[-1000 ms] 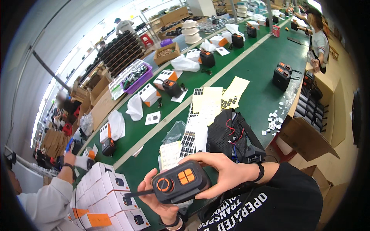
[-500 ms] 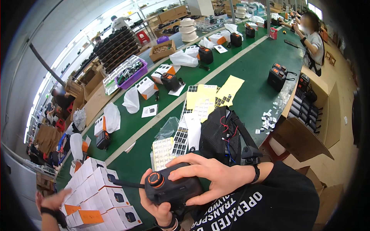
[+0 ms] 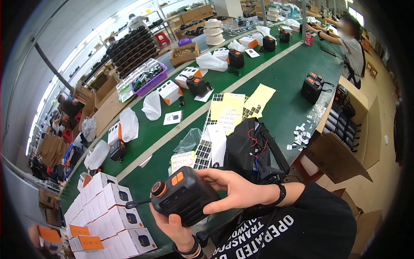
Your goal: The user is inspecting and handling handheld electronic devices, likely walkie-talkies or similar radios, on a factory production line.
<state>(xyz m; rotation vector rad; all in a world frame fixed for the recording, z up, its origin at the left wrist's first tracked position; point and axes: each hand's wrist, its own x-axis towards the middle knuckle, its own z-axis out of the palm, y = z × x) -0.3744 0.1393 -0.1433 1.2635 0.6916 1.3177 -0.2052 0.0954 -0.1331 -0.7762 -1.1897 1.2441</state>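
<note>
Two hands, left hand [image 3: 174,226] and right hand [image 3: 233,190], grip closed around boxy matte-black device [image 3: 185,200], round orange knob.

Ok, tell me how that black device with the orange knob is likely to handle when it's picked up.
The black device looks like a rigid moulded box, so it probably stays stiff. Both the left hand and the right hand are on it, which hints at some weight for its size. Its flat faces suggest it would sit rather than roll, though the thin strap could snag.
</note>
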